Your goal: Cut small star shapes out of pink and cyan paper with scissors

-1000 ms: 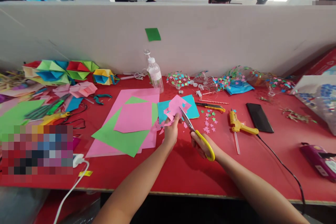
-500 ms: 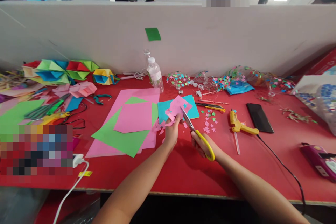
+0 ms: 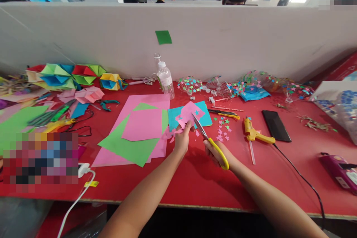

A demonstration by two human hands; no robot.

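Note:
My left hand pinches a piece of pink paper whose lower edge is cut ragged. Yellow-handled scissors are in my right hand, their blades up against the right side of that paper. Beneath lies a blue sheet of paper, with pink scraps scattered at its left by my left hand. Small pink and green paper stars lie to the right of the scissors. The exact meeting of blades and paper is hard to make out.
Pink and green sheets lie stacked at left. A yellow glue gun with its cord and a black phone rest at right. Behind stand a plastic bottle, a box cutter and star-covered clear pieces.
Both hands, the paper and the scissors keep nearly the same place. The whole view has shifted very slightly.

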